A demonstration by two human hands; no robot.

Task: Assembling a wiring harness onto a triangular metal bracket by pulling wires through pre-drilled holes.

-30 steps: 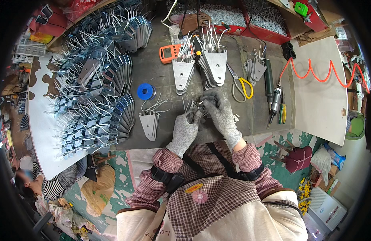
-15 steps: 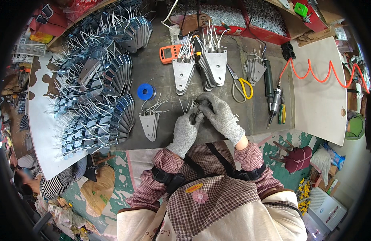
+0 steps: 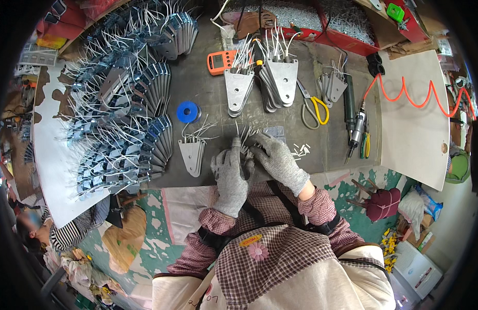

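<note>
Both my hands wear grey knit gloves and meet near the table's front edge. Between them stands a bunch of white wires; the part it comes from is mostly hidden by my fingers. My left hand is wrapped round that wired part from the left. Closed at the wires' right side, my right hand has its fingertips against them. Left of my hands lies a small stack of grey triangular metal plates with wires. Small white tubes are scattered to the right, and a clear plastic packet lies just beyond.
Piles of wired plates fill the left. A blue spool, an orange meter, stacked plates and scissors lie farther back. A power screwdriver on a red coiled hose and cutters lie right.
My hands have moved nearer to me and apart, the left one turning more upright. The white tubes and the plastic packet now show, and more of the wires stands out between my hands.
</note>
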